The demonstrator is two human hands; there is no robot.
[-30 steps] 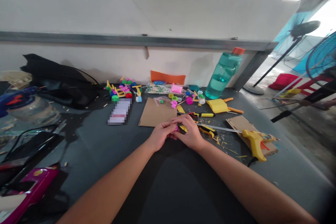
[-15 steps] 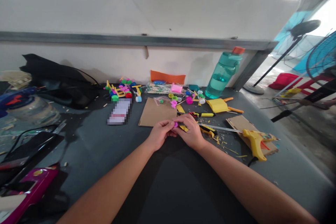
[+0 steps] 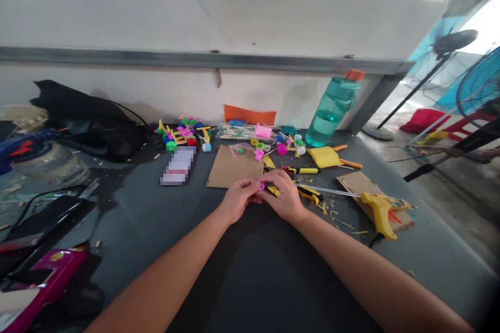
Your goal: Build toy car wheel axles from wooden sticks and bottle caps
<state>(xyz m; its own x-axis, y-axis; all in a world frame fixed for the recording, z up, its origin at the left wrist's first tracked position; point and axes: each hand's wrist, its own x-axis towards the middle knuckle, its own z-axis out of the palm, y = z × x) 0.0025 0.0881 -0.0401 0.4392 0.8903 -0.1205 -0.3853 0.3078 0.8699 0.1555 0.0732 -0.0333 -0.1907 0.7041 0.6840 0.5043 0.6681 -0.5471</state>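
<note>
Between my fingertips is a small purple-pink piece [image 3: 261, 186] that looks like a plastic bottle cap, mostly covered by the fingers. My left hand [image 3: 239, 199] pinches it from the left, thumb and fingers closed. From the other side my right hand [image 3: 284, 195] is closed on the same piece, its fingers curved over it. Just beyond the hands lies a square of brown cardboard [image 3: 230, 166]. A yellow-and-black cutter [image 3: 307, 170] and yellow-handled pliers [image 3: 310, 196] lie right of my right hand, partly hidden by it.
A yellow glue gun [image 3: 378, 210] rests on a cardboard piece at right, among yellow scraps. Several coloured caps [image 3: 282, 149] and a teal water bottle [image 3: 330, 109] stand at the back. A phone [image 3: 177, 166] lies left; a black bag [image 3: 89, 119] sits behind it.
</note>
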